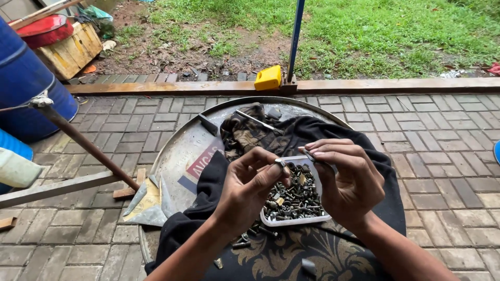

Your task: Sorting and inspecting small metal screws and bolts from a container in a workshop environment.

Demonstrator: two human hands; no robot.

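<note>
My left hand (249, 186) is raised over a white tray (291, 221) and pinches a small metal nut (281, 163) between thumb and fingertips. My right hand (345, 179) is next to it, fingers curled around a small bolt (308, 154) whose tip shows near the forefinger. The tray holds several dark bolts, nuts and washers (297, 200). It rests on a black cloth with a gold pattern (291, 255) spread over a round metal lid (179, 151). A few loose bolts (245, 242) lie on the cloth beside the tray.
A metal rod (256, 121) lies at the lid's far side. A blue drum (23, 83) and a rusty pipe (86, 143) stand at left. A yellow block (268, 78) and blue pole (295, 39) sit on the kerb; grass lies beyond the brick paving.
</note>
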